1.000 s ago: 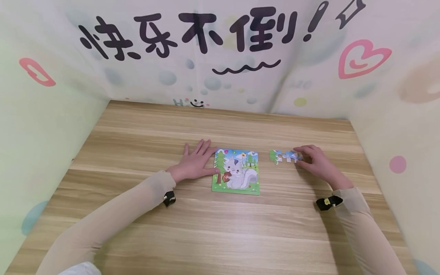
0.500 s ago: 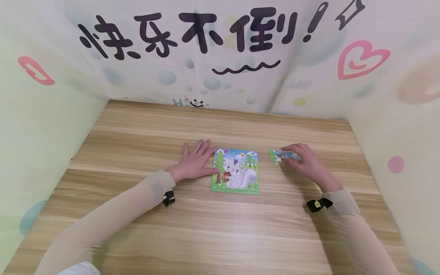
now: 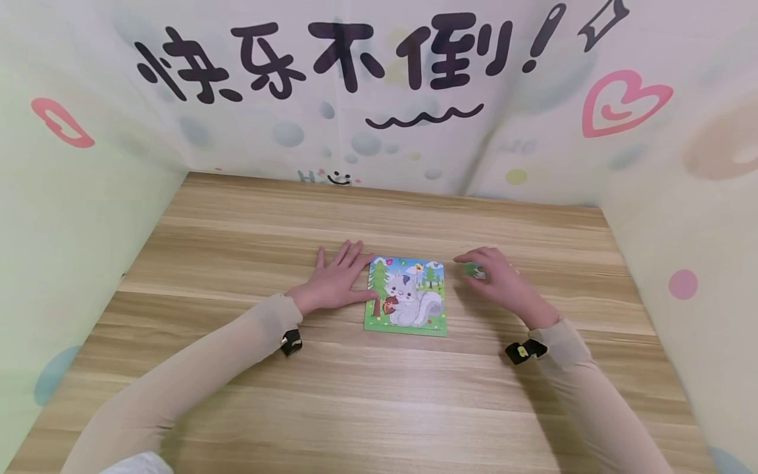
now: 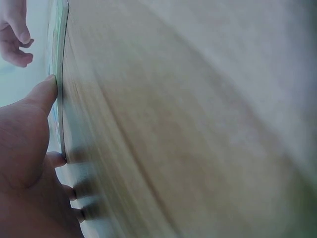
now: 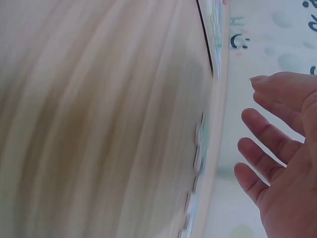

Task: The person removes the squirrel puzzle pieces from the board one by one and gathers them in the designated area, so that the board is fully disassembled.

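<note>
A square puzzle board [image 3: 408,296] with a squirrel picture lies flat on the table. My left hand [image 3: 334,283] is spread, with its thumb and index fingertips touching the board's left edge; the left wrist view also shows the thumb [image 4: 43,94] against the board's edge [image 4: 60,74]. To the right of the board, my right hand [image 3: 497,280] hovers over loose puzzle pieces, hiding most of them; one green piece [image 3: 472,269] shows between thumb and fingers. In the right wrist view the right hand [image 5: 287,134] has relaxed fingers holding nothing, above the row of pieces [image 5: 202,148].
The wood-grain table [image 3: 379,408] meets a printed cloth wall [image 3: 379,151] at the back, and cloth walls rise on both sides. Each wrist wears a black strap.
My right hand has moved left across the loose pieces, toward the board, and now covers most of them. My left hand and the board have stayed in place.
</note>
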Tool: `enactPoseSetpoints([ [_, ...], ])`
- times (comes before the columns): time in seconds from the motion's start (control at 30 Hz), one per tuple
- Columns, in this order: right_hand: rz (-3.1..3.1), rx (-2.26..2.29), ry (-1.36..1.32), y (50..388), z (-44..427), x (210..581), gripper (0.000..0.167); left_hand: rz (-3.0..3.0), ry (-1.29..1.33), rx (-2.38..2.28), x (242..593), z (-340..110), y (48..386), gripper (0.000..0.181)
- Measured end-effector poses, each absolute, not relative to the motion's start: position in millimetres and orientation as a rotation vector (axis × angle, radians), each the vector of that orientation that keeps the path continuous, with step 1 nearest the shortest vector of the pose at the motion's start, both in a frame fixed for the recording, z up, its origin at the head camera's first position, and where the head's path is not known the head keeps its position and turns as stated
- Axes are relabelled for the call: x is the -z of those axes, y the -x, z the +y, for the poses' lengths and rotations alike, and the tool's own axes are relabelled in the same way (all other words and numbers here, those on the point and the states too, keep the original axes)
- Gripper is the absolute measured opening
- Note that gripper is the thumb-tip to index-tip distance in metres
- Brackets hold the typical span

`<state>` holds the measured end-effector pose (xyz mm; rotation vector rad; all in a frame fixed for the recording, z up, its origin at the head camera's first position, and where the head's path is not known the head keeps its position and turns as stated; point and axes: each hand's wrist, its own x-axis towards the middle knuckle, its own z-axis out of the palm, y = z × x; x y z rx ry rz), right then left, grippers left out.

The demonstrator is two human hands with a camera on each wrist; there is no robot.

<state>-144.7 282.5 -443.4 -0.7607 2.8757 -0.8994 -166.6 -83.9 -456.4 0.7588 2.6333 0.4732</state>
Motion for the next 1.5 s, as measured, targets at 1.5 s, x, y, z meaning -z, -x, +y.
enactPoseSetpoints([
  [1.5, 2.782, 0.607, 0.936, 149, 222, 445, 0.037, 2.642, -0.770, -0.467, 458, -85, 166, 0.091],
])
